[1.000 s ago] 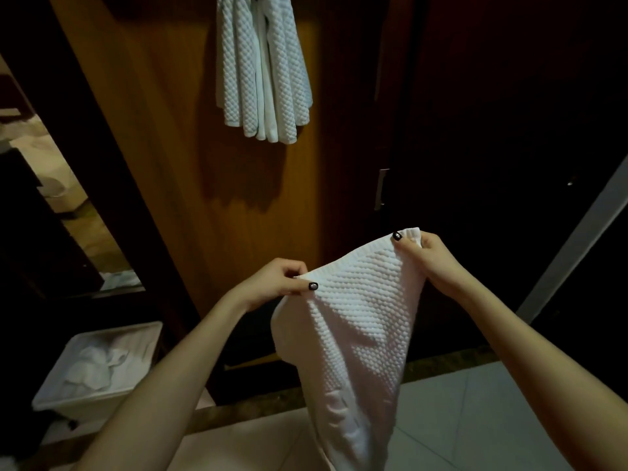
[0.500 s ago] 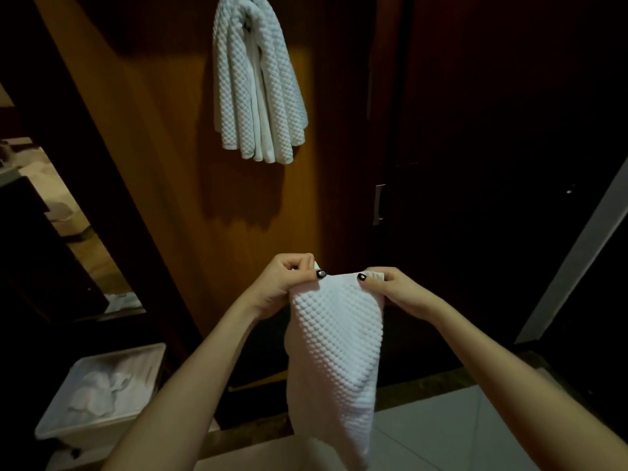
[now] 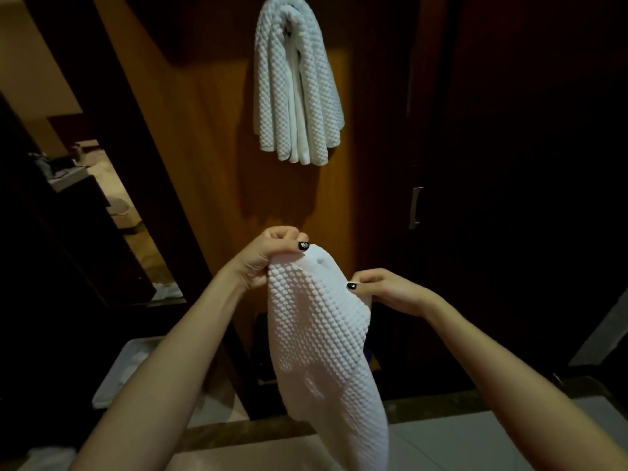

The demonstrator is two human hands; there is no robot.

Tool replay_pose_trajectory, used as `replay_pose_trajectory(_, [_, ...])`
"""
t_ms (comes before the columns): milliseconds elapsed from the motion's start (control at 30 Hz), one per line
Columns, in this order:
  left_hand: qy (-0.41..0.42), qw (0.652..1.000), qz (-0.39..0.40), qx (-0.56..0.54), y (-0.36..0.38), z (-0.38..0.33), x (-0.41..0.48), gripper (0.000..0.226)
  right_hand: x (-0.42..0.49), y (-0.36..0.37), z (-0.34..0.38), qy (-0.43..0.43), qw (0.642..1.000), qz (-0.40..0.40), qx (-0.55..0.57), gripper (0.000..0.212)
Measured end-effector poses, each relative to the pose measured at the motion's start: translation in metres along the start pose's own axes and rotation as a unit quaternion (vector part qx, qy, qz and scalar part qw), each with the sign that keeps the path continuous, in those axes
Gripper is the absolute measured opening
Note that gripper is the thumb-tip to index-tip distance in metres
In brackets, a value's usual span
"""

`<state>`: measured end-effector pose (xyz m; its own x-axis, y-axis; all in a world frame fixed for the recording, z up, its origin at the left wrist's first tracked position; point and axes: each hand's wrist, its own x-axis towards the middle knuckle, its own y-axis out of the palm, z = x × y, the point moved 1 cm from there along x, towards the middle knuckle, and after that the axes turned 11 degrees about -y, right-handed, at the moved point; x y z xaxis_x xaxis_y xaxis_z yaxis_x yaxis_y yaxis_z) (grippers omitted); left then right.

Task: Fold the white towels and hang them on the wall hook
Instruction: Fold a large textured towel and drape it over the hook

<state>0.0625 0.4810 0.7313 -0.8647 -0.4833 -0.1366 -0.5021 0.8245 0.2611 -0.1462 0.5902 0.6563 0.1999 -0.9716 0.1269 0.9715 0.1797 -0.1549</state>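
Holding: we have the white waffle-weave towel (image 3: 316, 334) up in front of us, and its length hangs down toward the near floor.
Left hand: our left hand (image 3: 268, 256) grips the top edge, with fingers curled tight and the thumb pressed onto the cloth.
Right hand: our right hand (image 3: 384, 287) pinches the towel's right edge a little lower, thumb and fingers closed on the fabric.
Hung towels: the folded white towels (image 3: 295, 83) drape over the hook on the far wood panel (image 3: 204, 130), above our hands. The hook itself is hidden beneath them.
Step in hand: we judge the towel to be folded lengthwise and nearly narrow enough to hang.
Doing it well: we should bring the two gripped edges flush and hold the top taut so the layers do not slip. We should also find the midpoint before lifting.
Risk: the hook looks crowded, so a careless drape may dislodge a towel.
Near left: a white bin (image 3: 129, 368) holds more white cloth.
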Motion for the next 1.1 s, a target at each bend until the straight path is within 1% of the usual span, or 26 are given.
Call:
replay_pose_trajectory(67, [0.007, 1.0, -0.004, 0.001, -0.008, 0.0, -0.006, 0.047, 0.001, 0.005, -0.006, 0.004, 1.0, 0.009, -0.029, 0.026])
replay_pose_trajectory(133, [0.01, 1.0, -0.005, 0.006, -0.009, 0.001, -0.009, 0.045, 0.006, 0.016, -0.01, 0.002, 0.999, 0.008, -0.034, 0.032])
replay_pose_trajectory(233, [0.017, 1.0, -0.007, 0.021, -0.003, -0.002, -0.012, 0.037, 0.018, 0.035, -0.01, -0.018, 0.999, -0.008, -0.034, 0.025])
replay_pose_trajectory(267, [0.021, 0.999, -0.018, 0.027, -0.005, -0.004, -0.014, 0.037, 0.022, 0.038, -0.009, -0.025, 0.999, -0.021, -0.042, 0.027])
replay_pose_trajectory(367, [0.039, 0.994, -0.079, 0.063, -0.021, -0.01, -0.025, 0.041, 0.027, 0.032, -0.003, -0.04, 0.991, -0.069, -0.106, 0.031])
replay_pose_trajectory(433, [0.05, 0.982, -0.125, 0.131, -0.035, -0.01, -0.035, 0.044, 0.026, 0.022, 0.005, -0.052, 0.981, -0.091, -0.164, 0.035])
replay_pose_trajectory(533, [0.069, 0.956, -0.182, 0.221, -0.047, -0.006, -0.045, 0.049, 0.029, 0.012, 0.022, -0.081, 0.959, -0.079, -0.261, 0.035])
replay_pose_trajectory(667, [0.14, 0.931, -0.233, 0.242, -0.049, -0.012, -0.049, 0.056, 0.034, 0.008, 0.04, -0.075, 0.941, -0.051, -0.325, 0.029])
replay_pose_trajectory(767, [0.183, 0.9, -0.283, 0.276, -0.047, -0.021, -0.047, 0.056, 0.033, 0.01, 0.042, -0.052, 0.94, -0.036, -0.336, 0.025])
replay_pose_trajectory(833, [0.193, 0.869, -0.321, 0.324, -0.044, -0.024, -0.045, 0.055, 0.034, 0.012, 0.039, -0.043, 0.936, -0.044, -0.348, 0.026])
replay_pose_trajectory(867, [0.199, 0.843, -0.342, 0.365, -0.044, -0.025, -0.045, 0.056, 0.035, 0.011, 0.039, -0.043, 0.931, -0.06, -0.356, 0.028])
replay_pose_trajectory(933, [0.206, 0.779, -0.378, 0.456, -0.045, -0.026, -0.047, 0.057, 0.04, 0.008, 0.043, -0.05, 0.921, -0.095, -0.375, 0.031])
replay_pose_trajectory(967, [0.204, 0.752, -0.391, 0.49, -0.046, -0.025, -0.049, 0.057, 0.042, 0.006, 0.046, -0.054, 0.918, -0.107, -0.379, 0.029])
replay_pose_trajectory(1000, [0.205, 0.734, -0.402, 0.508, -0.049, -0.024, -0.05, 0.057, 0.045, 0.004, 0.05, -0.058, 0.916, -0.114, -0.381, 0.027])
replay_pose_trajectory(1100, [0.228, 0.71, -0.439, 0.501, -0.054, -0.02, -0.055, 0.059, 0.054, 0.007, 0.057, -0.055, 0.91, -0.106, -0.397, 0.022])
